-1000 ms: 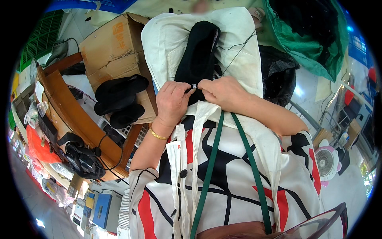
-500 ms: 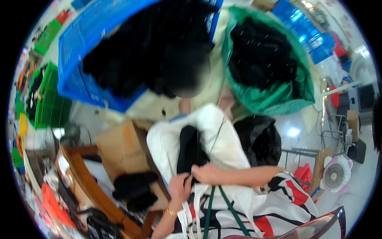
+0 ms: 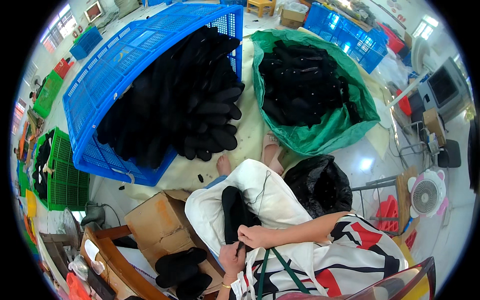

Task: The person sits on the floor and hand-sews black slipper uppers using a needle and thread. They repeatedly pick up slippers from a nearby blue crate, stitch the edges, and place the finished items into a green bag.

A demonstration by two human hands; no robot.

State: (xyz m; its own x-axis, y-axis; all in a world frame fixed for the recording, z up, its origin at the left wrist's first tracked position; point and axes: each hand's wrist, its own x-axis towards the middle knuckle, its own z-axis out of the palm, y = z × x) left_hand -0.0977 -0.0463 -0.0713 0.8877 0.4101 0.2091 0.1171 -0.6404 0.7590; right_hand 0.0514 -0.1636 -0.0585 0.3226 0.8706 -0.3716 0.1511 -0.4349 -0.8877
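A long black piece with a rounded end, which looks like a sock (image 3: 231,207), lies across the white cloth (image 3: 282,200) on my lap. My left hand (image 3: 232,261) grips its near end, with thumb and fingers pinched together. Right beside it, my right hand (image 3: 254,236) is closed on the same end, the fingertips of both hands almost touching. Whether a small tool is between the fingers cannot be made out. A thin dark thread (image 3: 264,187) curls over the white cloth to the right of the sock.
A tipped blue crate (image 3: 150,37) spills similar black pieces (image 3: 175,100) ahead. To its right stands an open green sack (image 3: 345,132) of more. A black plastic bag (image 3: 320,185) sits by my right knee, a cardboard box (image 3: 157,217) with black pieces on the left, a fan (image 3: 427,196) at right.
The view has tilted upward, so the crate and sack show more fully and sharply. Both hands stay closed at the sock's near end, with little visible shift.
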